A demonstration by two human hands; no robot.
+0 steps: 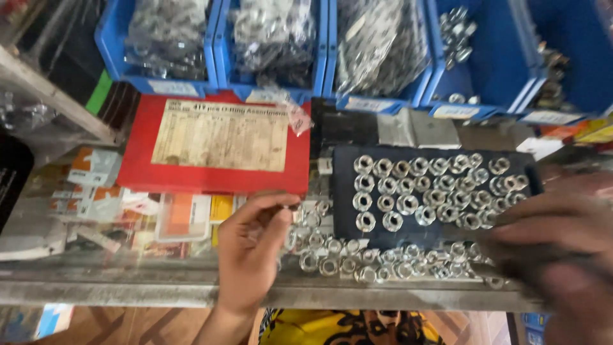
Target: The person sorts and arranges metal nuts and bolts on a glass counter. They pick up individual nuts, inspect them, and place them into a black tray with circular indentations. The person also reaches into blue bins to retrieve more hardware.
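Our left hand [252, 246] pinches one silver nut [292, 209] between thumb and fingertips, just beside the loose nuts [357, 259] on the desk [128, 287]; right hand [555, 249] (too blurred, can't tell its grip) sits at the dark tray [345, 223] of nuts, red box [214, 144] behind

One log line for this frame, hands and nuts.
left hand: pinching a nut | right hand: blurred, at dark tray edge | loose nuts on counter | red box behind

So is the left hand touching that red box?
Apart. The head view shows the left hand below the red box, with a strip of the counter's clutter visible between its fingertips and the box's lower edge.
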